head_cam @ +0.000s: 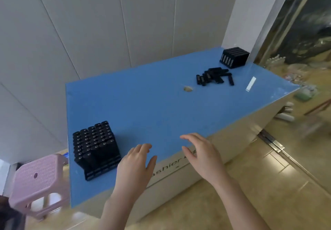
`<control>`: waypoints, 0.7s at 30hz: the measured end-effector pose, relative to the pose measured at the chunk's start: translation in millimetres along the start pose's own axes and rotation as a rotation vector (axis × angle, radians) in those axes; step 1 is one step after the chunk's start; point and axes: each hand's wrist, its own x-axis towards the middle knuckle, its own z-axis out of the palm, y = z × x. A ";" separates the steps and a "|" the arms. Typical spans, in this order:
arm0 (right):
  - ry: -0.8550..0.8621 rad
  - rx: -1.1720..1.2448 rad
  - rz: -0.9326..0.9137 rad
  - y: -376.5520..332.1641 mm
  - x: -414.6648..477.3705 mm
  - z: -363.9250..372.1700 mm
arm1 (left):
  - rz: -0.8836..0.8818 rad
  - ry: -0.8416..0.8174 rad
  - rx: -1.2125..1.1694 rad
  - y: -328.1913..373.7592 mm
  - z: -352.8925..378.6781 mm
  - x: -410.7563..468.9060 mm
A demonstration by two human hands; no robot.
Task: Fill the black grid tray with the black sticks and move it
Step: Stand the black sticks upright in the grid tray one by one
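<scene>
The left hand (136, 163) and right hand (202, 154) hover empty and relaxed; grip the black grid tray (102, 169) at near left (seemingly full of sticks (93, 140)) low by its base, keeping it level.

Filled grid tray (96, 149) near-left on table (152, 111); loose sticks (214, 77) far-right, before second tray (234, 57)

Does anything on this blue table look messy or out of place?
Yes. The loose black sticks lie in a jumbled heap at the far right, crossing one another, while those in the black grid tray near the left hand stand upright in rows. The black block in the far corner seems tipped on its side.
</scene>
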 end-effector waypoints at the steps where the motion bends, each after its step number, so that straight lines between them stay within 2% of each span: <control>1: 0.009 -0.019 0.016 15.4 -1.6 -13.1 | 0.003 -0.020 -0.006 17.6 10.8 4.9; 4: 0.063 -0.047 0.070 67.1 -5.8 -52.3 | 0.015 -0.056 -0.009 72.5 44.1 18.0; 11: 0.051 -0.107 0.109 168.6 -9.7 -120.9 | -0.026 -0.051 -0.049 167.1 109.6 44.3; 21: -0.004 -0.062 0.099 228.8 30.4 -144.0 | -0.095 0.005 -0.035 202.4 141.5 103.7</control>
